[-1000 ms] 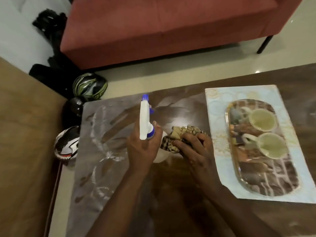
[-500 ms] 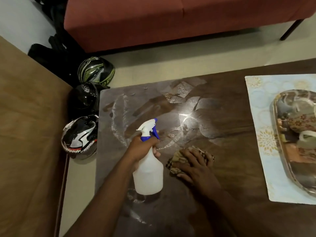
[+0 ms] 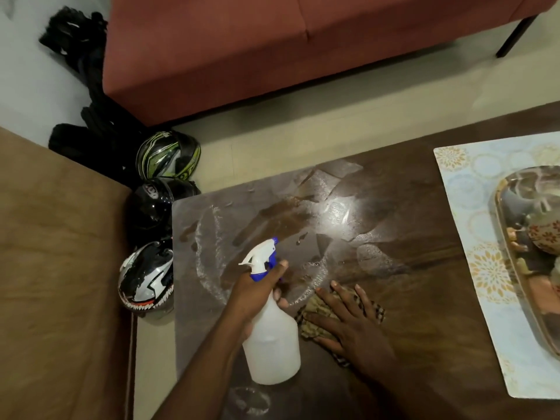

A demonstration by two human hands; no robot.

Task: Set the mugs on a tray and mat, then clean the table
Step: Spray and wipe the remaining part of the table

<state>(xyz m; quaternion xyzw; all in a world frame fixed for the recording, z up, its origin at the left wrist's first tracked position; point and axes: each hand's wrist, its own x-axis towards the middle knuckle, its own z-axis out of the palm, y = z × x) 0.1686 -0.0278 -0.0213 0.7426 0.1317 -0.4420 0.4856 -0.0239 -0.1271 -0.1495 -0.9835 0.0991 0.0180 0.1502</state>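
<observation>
Cloth (image 3: 330, 318) – soft, crumpled, on table (image 3: 418, 262) at 6 o'clock of wet patch; likely best pressed flat under palm. Right hand (image 3: 348, 325) spread flat on it, fingers extended. Left hand (image 3: 257, 295) clenched round neck of spray bottle (image 3: 272, 344) – probably light, plastic, likely slippery when wet. No legible writing on either.

Dim indoor light; overhead glare spot on wet table (image 3: 339, 213). Tray (image 3: 515, 256) reflects too. Soft overall, wide-angle bending at edges, dark arm shadows near bottom.

Both forearms are bare, with no sleeves in view. The left hand (image 3: 257, 294) and right hand (image 3: 353, 324) wear nothing.
</observation>
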